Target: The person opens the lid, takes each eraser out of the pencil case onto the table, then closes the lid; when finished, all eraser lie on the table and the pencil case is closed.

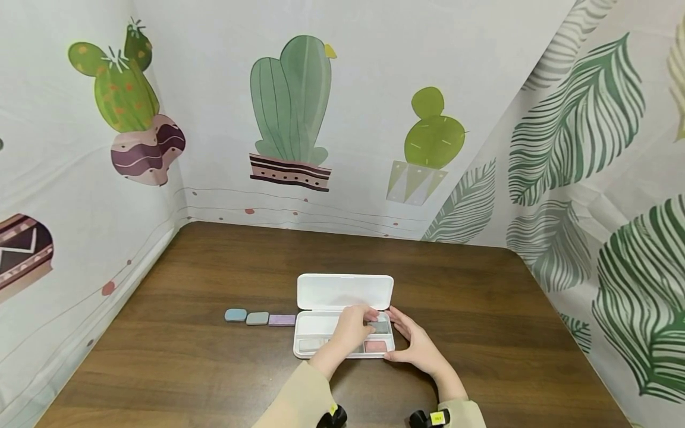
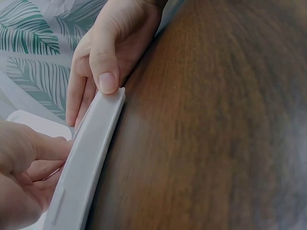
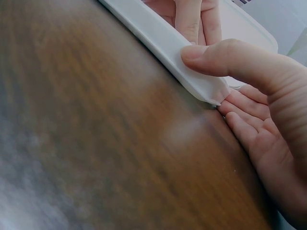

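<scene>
A white hinged case (image 1: 313, 321) lies on the table with its lid (image 1: 345, 292) tipped back. My left hand (image 1: 350, 328) reaches down into it, thumb and fingertips right at a grey block (image 1: 381, 327) in the back right part; I cannot tell whether they pinch it. At the case's right end, my right hand (image 1: 417, 343) grips it, thumb (image 3: 206, 58) on the front wall and fingers round the end. A pink block (image 1: 376, 346) and a pale block (image 1: 311, 345) sit in the front row, partly covered by my left hand.
Left of the case, a blue block (image 1: 235, 315), a grey-green block (image 1: 257, 318) and a purple block (image 1: 282, 320) lie in a row on the brown wooden table (image 1: 214, 380). Printed cloth (image 1: 214, 119) hangs behind and along both sides.
</scene>
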The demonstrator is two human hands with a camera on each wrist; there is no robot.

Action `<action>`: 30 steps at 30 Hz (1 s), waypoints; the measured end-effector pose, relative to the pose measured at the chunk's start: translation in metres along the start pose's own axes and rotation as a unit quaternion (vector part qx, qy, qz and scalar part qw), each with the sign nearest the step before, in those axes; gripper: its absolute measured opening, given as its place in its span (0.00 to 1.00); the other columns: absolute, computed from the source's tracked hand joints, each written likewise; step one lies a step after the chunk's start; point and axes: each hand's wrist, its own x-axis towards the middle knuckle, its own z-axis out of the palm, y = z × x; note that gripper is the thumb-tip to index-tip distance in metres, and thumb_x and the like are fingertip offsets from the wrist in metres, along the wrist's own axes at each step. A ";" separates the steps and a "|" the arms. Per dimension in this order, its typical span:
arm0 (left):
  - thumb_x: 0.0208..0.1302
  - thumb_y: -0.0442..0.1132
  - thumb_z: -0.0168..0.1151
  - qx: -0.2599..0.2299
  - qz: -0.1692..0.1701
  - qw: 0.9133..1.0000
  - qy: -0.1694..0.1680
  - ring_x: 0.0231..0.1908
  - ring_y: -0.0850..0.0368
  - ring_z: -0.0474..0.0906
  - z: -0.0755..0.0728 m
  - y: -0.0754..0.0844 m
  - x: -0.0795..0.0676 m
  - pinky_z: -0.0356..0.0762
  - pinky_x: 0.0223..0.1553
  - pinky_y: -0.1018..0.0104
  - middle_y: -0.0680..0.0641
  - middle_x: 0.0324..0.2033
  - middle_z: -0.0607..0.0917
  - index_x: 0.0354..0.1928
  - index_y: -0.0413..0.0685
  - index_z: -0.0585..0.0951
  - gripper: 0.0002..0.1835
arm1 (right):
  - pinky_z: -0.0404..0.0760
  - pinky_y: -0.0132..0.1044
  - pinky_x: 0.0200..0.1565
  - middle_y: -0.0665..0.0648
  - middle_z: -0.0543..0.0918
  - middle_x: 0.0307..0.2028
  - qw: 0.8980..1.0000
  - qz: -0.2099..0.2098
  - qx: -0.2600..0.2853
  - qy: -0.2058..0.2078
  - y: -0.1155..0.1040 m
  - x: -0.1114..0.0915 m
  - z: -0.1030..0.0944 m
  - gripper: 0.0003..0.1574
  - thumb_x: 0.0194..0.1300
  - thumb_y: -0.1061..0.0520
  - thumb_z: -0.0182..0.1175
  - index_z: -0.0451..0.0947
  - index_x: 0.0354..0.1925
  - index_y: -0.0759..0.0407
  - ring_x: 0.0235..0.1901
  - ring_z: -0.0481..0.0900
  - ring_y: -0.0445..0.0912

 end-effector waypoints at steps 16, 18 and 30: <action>0.53 0.22 0.66 -0.020 0.024 0.999 -0.038 0.41 0.48 0.87 -0.002 -0.003 0.002 0.82 0.45 0.63 0.41 0.36 0.89 0.44 0.33 0.84 0.14 | 0.62 0.18 0.63 0.74 0.67 0.66 1.000 -0.003 -0.004 -0.001 0.000 -0.001 0.000 0.60 0.47 0.63 0.76 0.54 0.72 0.71 0.64 0.66 0.29; 0.54 0.22 0.66 -0.022 0.023 0.999 -0.042 0.41 0.48 0.87 -0.002 -0.004 0.002 0.83 0.45 0.63 0.41 0.37 0.89 0.44 0.32 0.84 0.13 | 0.62 0.18 0.63 0.74 0.67 0.66 1.000 -0.003 -0.005 0.000 0.000 -0.001 0.000 0.60 0.47 0.63 0.76 0.54 0.72 0.71 0.63 0.66 0.29; 0.54 0.24 0.68 -0.038 0.009 0.998 -0.052 0.38 0.48 0.85 -0.007 -0.006 0.003 0.82 0.41 0.65 0.40 0.35 0.89 0.45 0.31 0.83 0.14 | 0.62 0.18 0.63 0.74 0.67 0.66 1.000 -0.001 -0.003 0.000 0.000 0.000 0.000 0.60 0.47 0.63 0.76 0.54 0.71 0.72 0.63 0.65 0.28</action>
